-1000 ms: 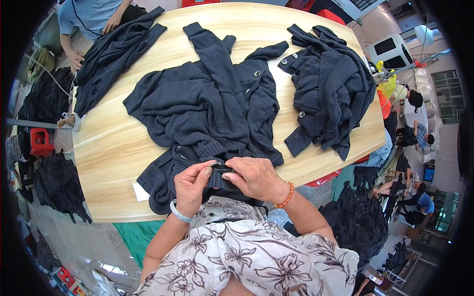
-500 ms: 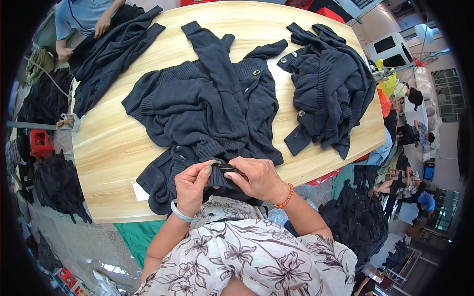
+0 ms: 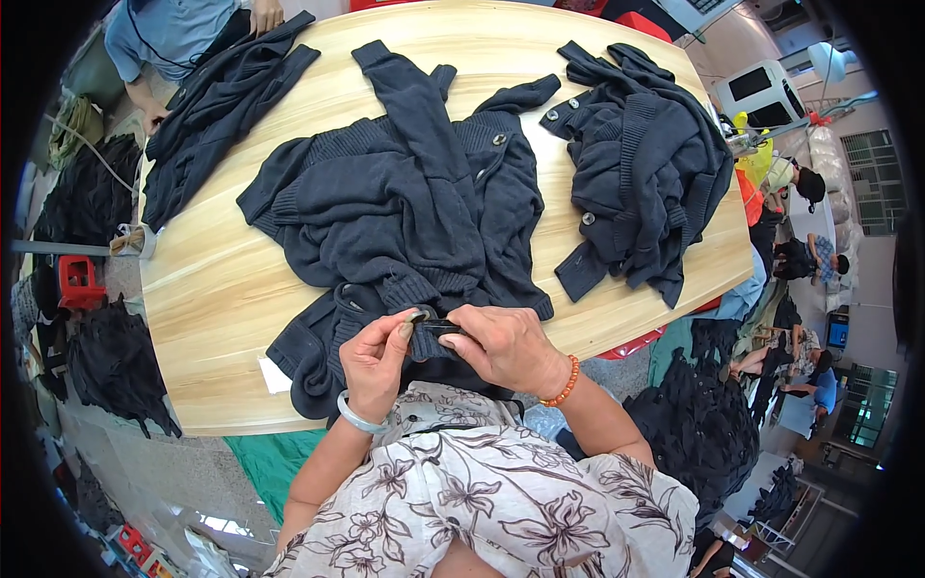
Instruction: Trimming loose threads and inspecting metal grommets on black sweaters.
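A dark knitted cardigan [image 3: 385,212] lies bunched across the table in front of me, its near edge lifted at my hands. My left hand [image 3: 376,358] pinches a button [image 3: 417,316] on that edge between thumb and finger. Right beside it, my right hand [image 3: 506,349] is closed round a small black tool [image 3: 441,328] with a thin shiny edge. The tool's tip points left and reaches the button, and my fingers hide its rear part. Its exact kind cannot be made out.
Another dark cardigan [image 3: 646,173] with buttons lies on the right of the wooden table [image 3: 207,318]. At the far left, a co-worker [image 3: 178,34] handles a dark garment [image 3: 226,106]. Dark garments [image 3: 694,433] are heaped at lower right, and a red stool [image 3: 79,281] stands left.
My hands stay together at the button with only slight finger movement; the tool has turned a little. The co-worker's hands have shifted on the garment at the far left.
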Tool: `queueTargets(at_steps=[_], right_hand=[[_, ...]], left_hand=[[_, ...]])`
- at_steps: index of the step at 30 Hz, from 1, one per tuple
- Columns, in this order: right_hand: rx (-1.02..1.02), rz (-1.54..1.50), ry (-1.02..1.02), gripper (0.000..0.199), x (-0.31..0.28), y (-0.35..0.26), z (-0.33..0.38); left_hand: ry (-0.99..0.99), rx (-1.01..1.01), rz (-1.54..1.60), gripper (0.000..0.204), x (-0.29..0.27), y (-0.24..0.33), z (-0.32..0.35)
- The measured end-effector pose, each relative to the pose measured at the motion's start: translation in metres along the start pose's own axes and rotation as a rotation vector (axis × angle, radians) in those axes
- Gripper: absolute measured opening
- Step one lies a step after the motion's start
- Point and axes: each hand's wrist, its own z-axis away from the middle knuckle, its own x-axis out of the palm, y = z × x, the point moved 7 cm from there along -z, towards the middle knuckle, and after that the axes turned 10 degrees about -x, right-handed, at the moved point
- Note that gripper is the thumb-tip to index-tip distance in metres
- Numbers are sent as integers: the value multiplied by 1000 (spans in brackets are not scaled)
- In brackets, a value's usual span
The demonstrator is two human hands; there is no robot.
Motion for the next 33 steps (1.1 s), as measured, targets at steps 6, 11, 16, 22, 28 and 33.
queueTargets(at_steps=[6, 11, 16, 22, 28, 33], right_hand=[[0, 17, -37, 22, 4, -1, -1], [1, 31, -55, 21, 4, -5, -2], [6, 24, -25, 20, 5, -6, 0], [17, -1, 23, 17, 9, -3, 5], [17, -46, 81, 17, 8, -2, 8], [240, -380, 296, 29, 1, 15, 16]], left_hand=[[38, 81, -106, 20, 4, 4, 1], [26, 126, -149, 20, 4, 5, 4], [30, 161, -200, 20, 6, 10, 6], [22, 84, -133, 21, 1, 2, 6], [27, 6, -46, 22, -5, -7, 4], [30, 76, -99, 22, -3, 2, 6]])
